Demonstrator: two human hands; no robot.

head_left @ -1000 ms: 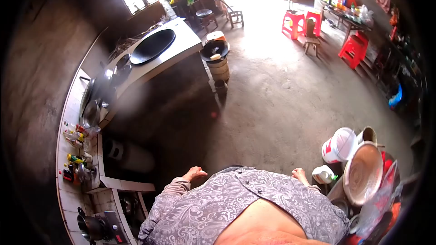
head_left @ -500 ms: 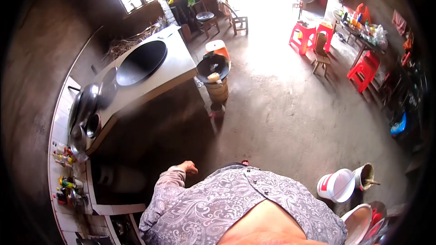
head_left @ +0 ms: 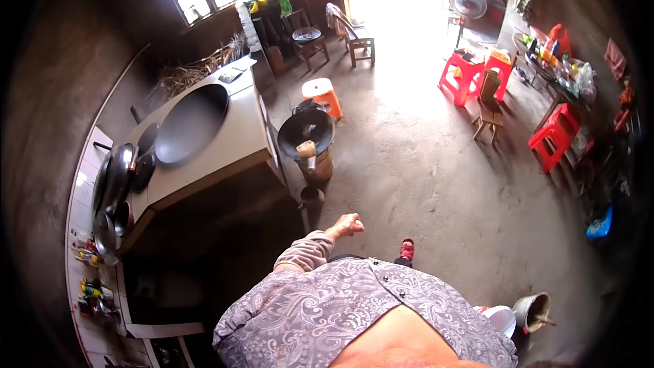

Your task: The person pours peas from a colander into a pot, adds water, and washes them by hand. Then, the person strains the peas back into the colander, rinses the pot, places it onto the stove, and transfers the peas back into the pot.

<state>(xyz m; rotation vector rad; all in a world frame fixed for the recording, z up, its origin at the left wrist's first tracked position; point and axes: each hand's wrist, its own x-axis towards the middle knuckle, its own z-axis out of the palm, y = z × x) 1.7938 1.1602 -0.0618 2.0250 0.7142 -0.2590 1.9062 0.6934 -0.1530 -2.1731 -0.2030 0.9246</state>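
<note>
My left hand (head_left: 346,225) is in front of my body above the floor, its fingers curled closed. A small pale spot shows at the fingertips, and I cannot make out whether anything is held. The sleeve is bunched at the forearm. Nearest to this hand is a small dark pot-like container (head_left: 312,195) on the floor. Past it, a black wok (head_left: 293,135) rests on a round stand (head_left: 319,169), with a light-coloured scoop-like object (head_left: 306,150) at its near rim. A red shoe (head_left: 407,249) shows ahead of my body. My right hand is out of view.
On the left, a pale cooking counter (head_left: 204,170) holds a large wok (head_left: 194,126) and several pans. An orange stool (head_left: 328,99) stands behind the wok stand. Red stools (head_left: 555,138) and a small wooden chair (head_left: 488,109) are at right. A bucket (head_left: 531,312) sits lower right.
My left hand has swung forward and to the right, still curled. The room has shifted in view as I move: the wok stand is lower, and a red shoe shows more fully.
</note>
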